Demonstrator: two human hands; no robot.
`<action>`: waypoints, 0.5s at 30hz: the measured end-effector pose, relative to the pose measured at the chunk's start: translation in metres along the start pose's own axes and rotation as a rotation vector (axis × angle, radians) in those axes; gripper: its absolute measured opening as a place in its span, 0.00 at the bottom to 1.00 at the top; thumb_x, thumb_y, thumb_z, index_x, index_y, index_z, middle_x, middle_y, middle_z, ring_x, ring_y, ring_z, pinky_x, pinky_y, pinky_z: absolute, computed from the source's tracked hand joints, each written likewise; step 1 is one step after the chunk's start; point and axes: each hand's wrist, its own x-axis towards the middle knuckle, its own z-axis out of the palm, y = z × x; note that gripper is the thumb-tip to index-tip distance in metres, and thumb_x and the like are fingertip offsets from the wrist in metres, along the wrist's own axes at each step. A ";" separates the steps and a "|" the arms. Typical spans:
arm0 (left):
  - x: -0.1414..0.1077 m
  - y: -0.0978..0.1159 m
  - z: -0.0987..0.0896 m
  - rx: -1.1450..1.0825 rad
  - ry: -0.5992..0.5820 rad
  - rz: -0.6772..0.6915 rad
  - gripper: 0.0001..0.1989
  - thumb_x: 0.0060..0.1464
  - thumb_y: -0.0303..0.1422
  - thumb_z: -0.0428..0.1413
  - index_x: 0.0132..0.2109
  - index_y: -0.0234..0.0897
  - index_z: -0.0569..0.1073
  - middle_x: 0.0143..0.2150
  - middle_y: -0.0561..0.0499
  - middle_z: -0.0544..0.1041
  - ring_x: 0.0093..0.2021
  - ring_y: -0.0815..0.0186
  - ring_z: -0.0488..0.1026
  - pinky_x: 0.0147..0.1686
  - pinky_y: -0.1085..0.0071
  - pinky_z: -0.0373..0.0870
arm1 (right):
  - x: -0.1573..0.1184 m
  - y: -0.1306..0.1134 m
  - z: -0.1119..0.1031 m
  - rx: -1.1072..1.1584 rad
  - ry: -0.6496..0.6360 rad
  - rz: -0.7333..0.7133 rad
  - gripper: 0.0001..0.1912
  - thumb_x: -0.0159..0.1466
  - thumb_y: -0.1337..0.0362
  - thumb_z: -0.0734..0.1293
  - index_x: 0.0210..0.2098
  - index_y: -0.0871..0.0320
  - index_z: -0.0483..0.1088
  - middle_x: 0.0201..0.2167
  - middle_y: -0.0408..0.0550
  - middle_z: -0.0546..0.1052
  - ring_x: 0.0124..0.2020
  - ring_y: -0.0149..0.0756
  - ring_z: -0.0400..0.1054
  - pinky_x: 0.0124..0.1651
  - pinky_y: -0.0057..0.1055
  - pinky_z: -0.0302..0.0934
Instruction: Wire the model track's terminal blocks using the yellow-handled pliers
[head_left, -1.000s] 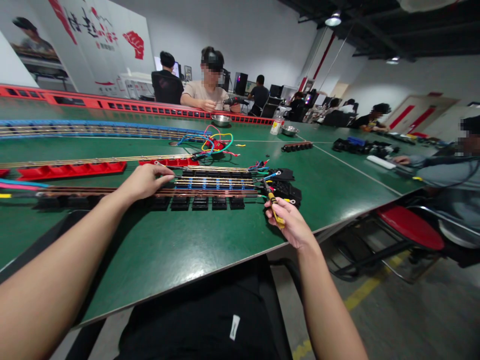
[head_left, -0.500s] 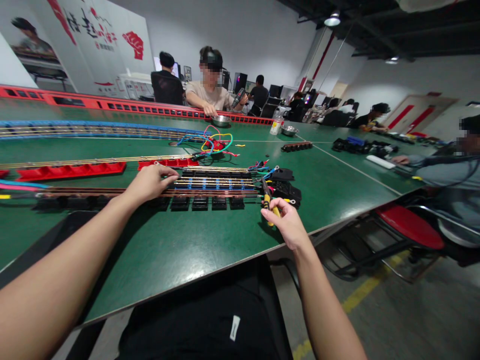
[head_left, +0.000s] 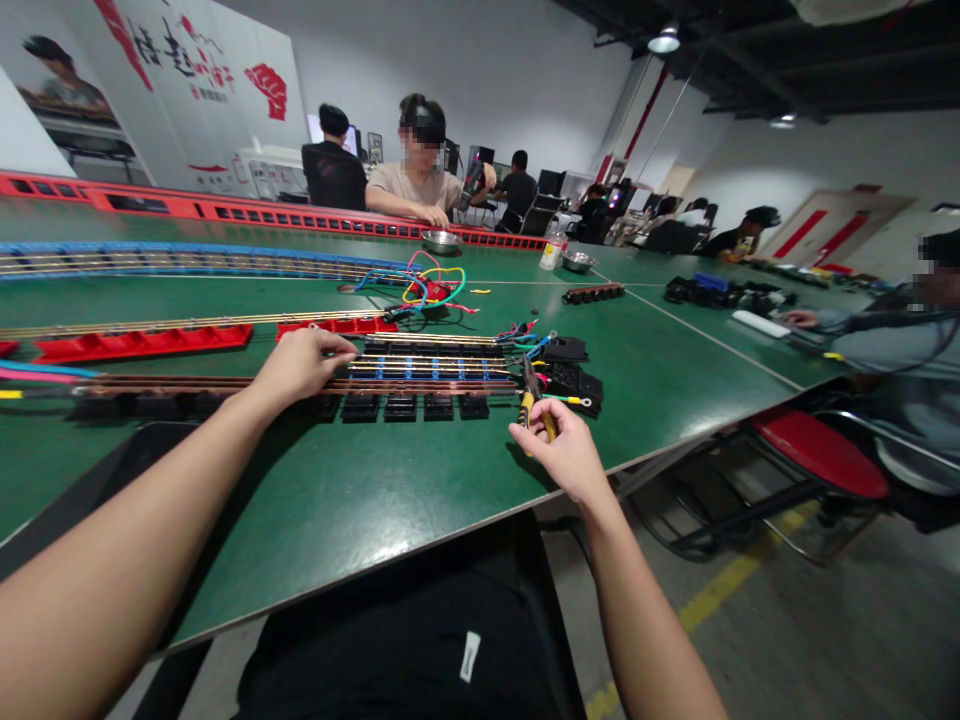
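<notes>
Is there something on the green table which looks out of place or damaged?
No damage shows. Slightly odd: a small yellow piece seems to lie loose beside the looped wires, attached to nothing visible.

The pliers (head_left: 528,395) had yellow-and-black handles and a dark grey head. The near rods (head_left: 420,387) were coppery brown, the blocks (head_left: 400,408) black. The middle strip (head_left: 431,368) was blue, striped lengthwise with gold. The looped wires (head_left: 457,294) were yellow, blue, green and pink, and the trays (head_left: 150,343) bright red. The table (head_left: 420,490) was green with a pale line (head_left: 720,342); the trousers (head_left: 360,640) were black, their tag (head_left: 469,656) white. The stool seat (head_left: 825,455) was red, the floor (head_left: 862,640) grey with a yellow stripe (head_left: 724,580).
</notes>
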 end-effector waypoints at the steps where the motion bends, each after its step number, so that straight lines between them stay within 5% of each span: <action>1: 0.000 0.000 -0.001 -0.018 -0.008 -0.004 0.20 0.47 0.47 0.55 0.37 0.39 0.82 0.39 0.44 0.82 0.44 0.52 0.78 0.48 0.64 0.73 | 0.000 0.000 0.000 0.000 -0.001 0.000 0.18 0.51 0.55 0.76 0.30 0.55 0.63 0.22 0.38 0.67 0.20 0.27 0.57 0.24 0.27 0.54; 15: 0.002 -0.003 0.002 0.044 -0.018 -0.015 0.19 0.47 0.46 0.53 0.38 0.39 0.81 0.41 0.44 0.82 0.45 0.51 0.77 0.48 0.63 0.72 | 0.006 0.006 -0.009 0.261 -0.010 0.080 0.19 0.51 0.54 0.77 0.31 0.56 0.66 0.28 0.41 0.72 0.26 0.28 0.64 0.28 0.26 0.58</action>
